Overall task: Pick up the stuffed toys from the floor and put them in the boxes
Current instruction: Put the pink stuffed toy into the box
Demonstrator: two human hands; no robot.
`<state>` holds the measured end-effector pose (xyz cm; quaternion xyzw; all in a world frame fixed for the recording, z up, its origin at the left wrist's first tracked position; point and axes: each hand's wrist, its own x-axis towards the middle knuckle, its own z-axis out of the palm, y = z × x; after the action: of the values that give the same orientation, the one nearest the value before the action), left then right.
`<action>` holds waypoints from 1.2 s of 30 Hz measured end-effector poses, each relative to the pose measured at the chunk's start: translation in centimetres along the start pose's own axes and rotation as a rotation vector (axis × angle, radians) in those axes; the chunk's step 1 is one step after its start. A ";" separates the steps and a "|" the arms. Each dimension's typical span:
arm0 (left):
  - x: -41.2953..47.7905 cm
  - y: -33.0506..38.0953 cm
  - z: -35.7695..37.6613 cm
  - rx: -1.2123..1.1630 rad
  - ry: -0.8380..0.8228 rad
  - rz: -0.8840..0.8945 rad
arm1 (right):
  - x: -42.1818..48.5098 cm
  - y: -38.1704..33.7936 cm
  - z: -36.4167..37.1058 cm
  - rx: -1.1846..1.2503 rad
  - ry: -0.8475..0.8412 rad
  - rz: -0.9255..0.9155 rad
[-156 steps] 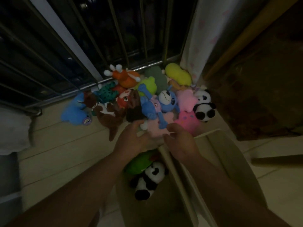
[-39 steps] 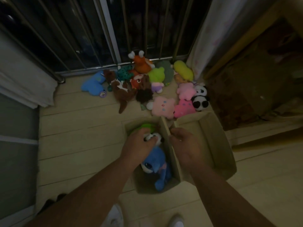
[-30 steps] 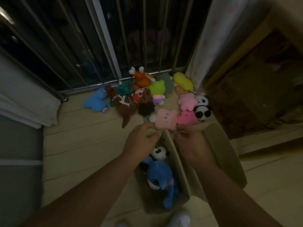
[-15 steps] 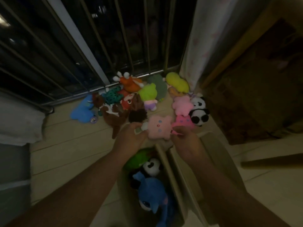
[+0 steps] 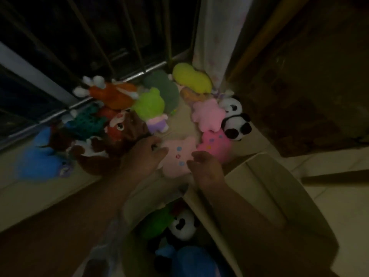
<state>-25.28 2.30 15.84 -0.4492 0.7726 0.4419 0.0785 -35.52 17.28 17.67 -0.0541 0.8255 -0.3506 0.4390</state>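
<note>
Toys [image 5: 148, 105] on plank floor [image 5: 40, 196], barred window [image 5: 119, 37]

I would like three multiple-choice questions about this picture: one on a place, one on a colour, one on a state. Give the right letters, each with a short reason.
1. Where does the yellow plush toy lie?
A. in a box
B. beside the foot of the curtain
C. in a hand

2. What colour is the dotted plush toy between the left hand and the right hand?
A. pale pink
B. blue
C. orange

3. In what state is the left box?
A. empty
B. upside down
C. holding toys

1 B: it lies by the curtain's foot.
2 A: its body is pale pink.
3 C: a panda toy and a green toy lie inside.
</note>
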 end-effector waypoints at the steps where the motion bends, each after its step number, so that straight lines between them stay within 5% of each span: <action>1: 2.1 -1.3 0.9 0.012 -0.026 0.019 | 1.9 0.8 1.4 -0.016 0.015 0.022; 12: 17.2 -8.8 10.4 0.260 -0.240 0.121 | 17.7 9.3 11.5 0.401 0.020 0.496; 17: 19.5 -11.3 13.0 0.183 -0.391 -0.008 | 22.6 14.7 14.7 0.652 0.133 0.750; 22: 18.2 -11.3 11.3 0.203 -0.308 -0.012 | 19.3 10.5 14.1 0.651 0.308 0.682; 36: 2.1 1.0 -1.1 0.022 0.031 0.008 | 3.2 -1.3 3.9 0.152 0.197 0.078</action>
<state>-26.98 0.32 16.00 -0.4519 0.7804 0.4265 0.0696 -34.80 12.95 14.86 0.0462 0.8372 -0.3984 0.3718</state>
